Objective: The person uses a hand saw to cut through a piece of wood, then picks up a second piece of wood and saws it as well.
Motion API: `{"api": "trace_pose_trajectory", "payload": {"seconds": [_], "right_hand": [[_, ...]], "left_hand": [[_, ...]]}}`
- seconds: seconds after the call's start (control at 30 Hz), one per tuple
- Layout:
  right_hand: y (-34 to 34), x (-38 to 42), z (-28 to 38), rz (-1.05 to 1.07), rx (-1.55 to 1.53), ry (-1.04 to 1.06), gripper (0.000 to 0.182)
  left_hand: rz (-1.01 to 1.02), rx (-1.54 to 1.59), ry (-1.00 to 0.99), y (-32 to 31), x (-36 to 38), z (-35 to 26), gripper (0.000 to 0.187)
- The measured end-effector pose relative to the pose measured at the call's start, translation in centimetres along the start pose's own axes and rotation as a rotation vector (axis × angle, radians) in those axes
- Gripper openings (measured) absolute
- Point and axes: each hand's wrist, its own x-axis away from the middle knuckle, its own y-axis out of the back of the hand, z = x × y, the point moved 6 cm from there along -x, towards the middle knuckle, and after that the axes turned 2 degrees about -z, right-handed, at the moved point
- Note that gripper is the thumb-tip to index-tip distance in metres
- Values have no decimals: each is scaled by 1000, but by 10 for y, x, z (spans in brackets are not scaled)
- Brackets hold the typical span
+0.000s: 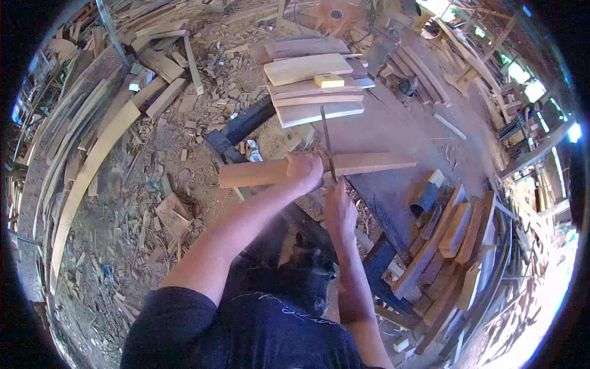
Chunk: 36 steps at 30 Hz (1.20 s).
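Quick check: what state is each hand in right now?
Left hand: closed on the wooden piece.
Right hand: closed, holding a long narrow tool.

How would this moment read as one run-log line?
left hand: on wooden beam | right hand: holding narrow tool across beam | ahead: stacked planks

a woodworking workshop, shown by stacked boards (310, 69) and scattered wood offcuts (174, 215)

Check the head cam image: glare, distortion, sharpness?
Head view: fisheye-like rounding with black corners; head view: blown-out glare at lower right; head view: wooden board and thin tool discernible, fine detail soft.
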Motion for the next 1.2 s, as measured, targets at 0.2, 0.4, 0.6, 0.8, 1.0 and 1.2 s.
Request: {"api": "trace_pose_trajectory", "payload": {"seconds": [0.2,0.4,0.6,0.8,1.0,1.2], "right_hand": [[-14,6,-12,30,52,53,15],[-2,-2,1,36,37,3,17],[4,8,-3,52,32,23,14],[-18,3,-15,-5,40,134,16],[-6,5,-9,30,-6,35,17],[-2,14,-7,77,-5,-15,19]], "left_hand": [[220,14,69,13,1,-4,29],[112,104,80,15,1,0,28],[191,128,87,3,1,-2,22],[153,51,73,12,-1,0,32],[208,52,89,13,0,-4,36],[9,71,97,15,-1,0,21]]}}
